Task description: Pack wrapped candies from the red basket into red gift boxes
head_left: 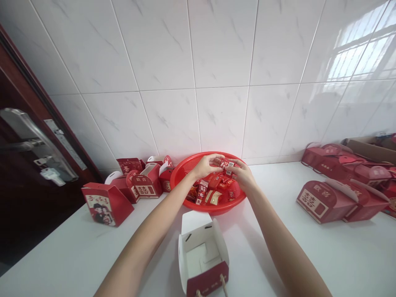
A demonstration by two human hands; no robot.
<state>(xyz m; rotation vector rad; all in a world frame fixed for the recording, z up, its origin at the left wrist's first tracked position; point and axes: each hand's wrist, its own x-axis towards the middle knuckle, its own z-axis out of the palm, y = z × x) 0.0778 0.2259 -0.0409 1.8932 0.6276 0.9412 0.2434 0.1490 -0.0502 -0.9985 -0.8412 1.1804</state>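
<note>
Both of my hands are over a red plastic basket [177, 173] of small wrapped sweets, close to the tiled wall. My left hand [206, 166] curls its fingers and thumb around the left end of small red candy packets [225, 163]. At the right end of these, my right hand [243, 175] pinches with its fingertips. Whether it is one packet or two between them I cannot tell. Below the hands lie more red wrappers and a cream-coloured packet [213, 197]. In front of the basket stands an open gift box [207, 284], white inside, with rope handles; nothing lies in it.
Red gift boxes [145, 185] stand at the left, with a picture-printed one [107, 204] nearest. More closed boxes [324, 200] sit at the right, before a stack of boxes [340, 163] and a cardboard carton [365, 146]. A door with a metal handle [34, 144] borders the left.
</note>
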